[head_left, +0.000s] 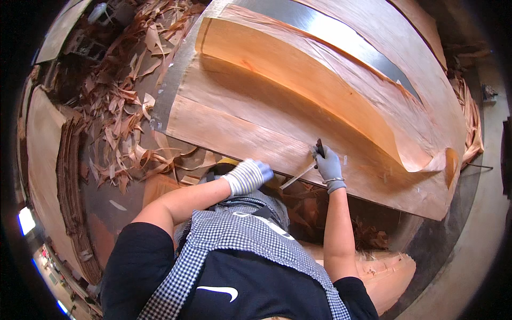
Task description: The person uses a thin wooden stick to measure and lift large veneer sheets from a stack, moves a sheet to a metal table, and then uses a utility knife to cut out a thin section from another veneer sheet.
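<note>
My right hand (329, 165), in a grey-blue glove, is closed around the dark handle of a knife (298, 176). Its narrow pale blade slants down to the left across the table's near edge. Close to that same edge, in front of my apron, is my left hand (248, 177) in a striped glove with blue fingers. Motion smears those fingers, and I see nothing held there. Before me a wood veneer sheet (240, 125) covers the tabletop. An orange-brown veneer strip (288, 69) stands curved along it, its right end curling over.
Torn veneer scraps (120, 117) lie heaped on the floor at left. Beside them stands a stack of veneer sheets (72, 186). A shiny metal surface (341, 40) shows between sheets at the far side. More veneer (386, 274) lies low by my right arm.
</note>
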Available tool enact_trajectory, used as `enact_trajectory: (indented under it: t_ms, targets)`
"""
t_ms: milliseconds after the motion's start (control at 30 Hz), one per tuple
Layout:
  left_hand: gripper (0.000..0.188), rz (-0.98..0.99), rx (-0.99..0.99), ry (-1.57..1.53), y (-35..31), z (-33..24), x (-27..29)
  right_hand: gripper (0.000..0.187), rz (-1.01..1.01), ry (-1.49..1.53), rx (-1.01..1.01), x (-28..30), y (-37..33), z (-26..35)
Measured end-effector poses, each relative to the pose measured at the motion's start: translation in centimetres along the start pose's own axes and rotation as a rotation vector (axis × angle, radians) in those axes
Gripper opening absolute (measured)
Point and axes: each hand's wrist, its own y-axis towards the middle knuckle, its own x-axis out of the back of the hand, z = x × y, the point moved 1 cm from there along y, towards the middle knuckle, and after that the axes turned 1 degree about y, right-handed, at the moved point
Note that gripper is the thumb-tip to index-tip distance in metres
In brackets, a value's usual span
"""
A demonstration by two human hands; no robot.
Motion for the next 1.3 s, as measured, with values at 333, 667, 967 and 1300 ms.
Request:
enact_trajectory:
  t_ms: [333, 667, 967, 1300]
  targets:
    - [0.026, -0.114, 0.155, 0.115, 1.0, 7.5, 3.0, 0.028, 0.191, 0.13, 0.042, -7.9, -4.4, 7.0]
    - [0.035, -0.168, 0.158, 0.146, 2.3, 8.8, 2.1, 0.022, -0.132, -0.005, -0.262, -11.9, 2.9, 6.8]
    - [0.039, -0.019, 0.118, 0.161, 3.3, 9.0, 0.8, 0.03, -0.157, -0.289, -0.112, -7.5, 0.3, 6.6]
    - [0.052, -0.497, 0.402, 0.123, -1.0, 14.8, 15.1, 0.032, 0.409, 0.232, 0.005, -18.7, 0.1, 17.4]
